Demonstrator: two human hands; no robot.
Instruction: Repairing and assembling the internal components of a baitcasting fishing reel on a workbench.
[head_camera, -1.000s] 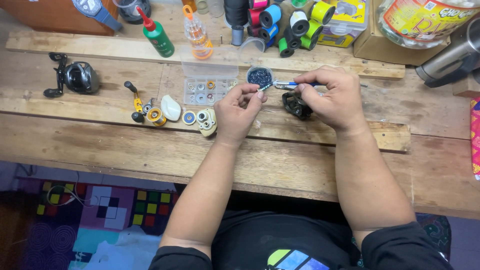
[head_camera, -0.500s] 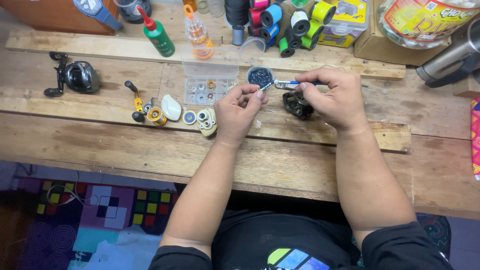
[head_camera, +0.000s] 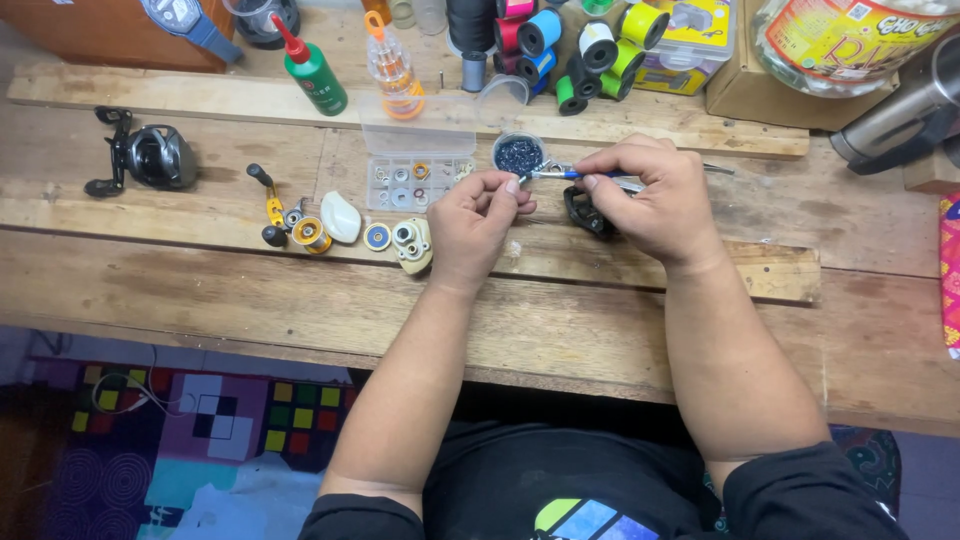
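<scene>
My left hand (head_camera: 478, 222) pinches a tiny part between thumb and fingertips; the part itself is too small to make out. My right hand (head_camera: 650, 195) holds a thin blue-handled tool (head_camera: 560, 174) whose tip touches that part. Both hands hover over a wooden workbench (head_camera: 560, 320), just in front of a small round tub of dark blue grease (head_camera: 519, 154). A black reel piece (head_camera: 585, 213) lies under my right hand. To the left lie a cream reel side plate (head_camera: 413, 243), a round blue part (head_camera: 377, 236) and a gold spool (head_camera: 311, 234).
A clear compartment box of small washers (head_camera: 415, 180) sits open behind the parts. A black fishing reel (head_camera: 150, 157) lies far left. A green oil bottle (head_camera: 313, 68), an orange bottle (head_camera: 392, 62), several line spools (head_camera: 580, 45) and a metal flask (head_camera: 895, 120) line the back.
My hands have barely moved; the tool tip stays at the small part held in my left fingers.
</scene>
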